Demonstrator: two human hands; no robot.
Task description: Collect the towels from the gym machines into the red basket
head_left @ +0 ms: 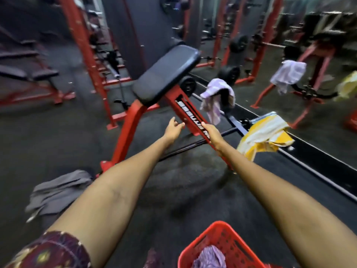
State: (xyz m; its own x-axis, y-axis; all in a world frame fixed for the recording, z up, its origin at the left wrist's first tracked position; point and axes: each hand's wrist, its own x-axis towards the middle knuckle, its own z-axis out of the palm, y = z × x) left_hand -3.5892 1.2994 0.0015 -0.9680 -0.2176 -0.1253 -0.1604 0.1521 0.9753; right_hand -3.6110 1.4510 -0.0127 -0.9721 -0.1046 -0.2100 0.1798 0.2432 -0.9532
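A lilac towel (213, 101) hangs over a weight plate on the barbell of a red preacher-curl bench (135, 117). A yellow-and-white towel (264, 136) is draped on the same bar, further right. A grey towel (56, 192) lies at the lower left near the bench's foot. The red basket (228, 242) sits at the bottom edge with a purple towel (210, 257) inside. My left hand (172, 129) reaches forward, fingers apart, holding nothing. My right hand (211, 133) stretches toward the bench frame, just short of the lilac towel, and is empty too.
A wall mirror (289, 55) stands behind the bar and reflects the towels and red racks. The black arm pad (166, 74) tilts up at centre. More red racks and benches (29, 74) fill the left. The floor is dark rubber.
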